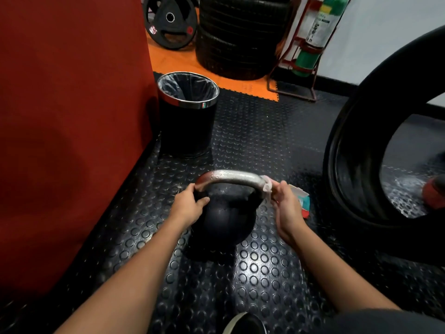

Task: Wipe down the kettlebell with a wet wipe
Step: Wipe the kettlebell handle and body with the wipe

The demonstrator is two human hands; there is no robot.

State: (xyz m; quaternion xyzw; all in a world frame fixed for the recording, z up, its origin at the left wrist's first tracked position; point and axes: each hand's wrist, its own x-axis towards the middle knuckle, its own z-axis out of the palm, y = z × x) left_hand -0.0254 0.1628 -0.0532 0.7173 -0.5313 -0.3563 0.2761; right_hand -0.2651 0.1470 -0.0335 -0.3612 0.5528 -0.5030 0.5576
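My right hand [287,208] pinches the wipe [267,188] against the right end of the handle [231,177]; my left hand [190,206] curls round the handle's left foot to steady it. The kettlebell [226,218] stands upright on the studded floor [260,273], between my arms. It looks heavy and rigid, so I'd leave it planted. The handle glistens wet, likely slick; the limp wipe needs wrapping pressure. A pack [302,201] lies just beside it.
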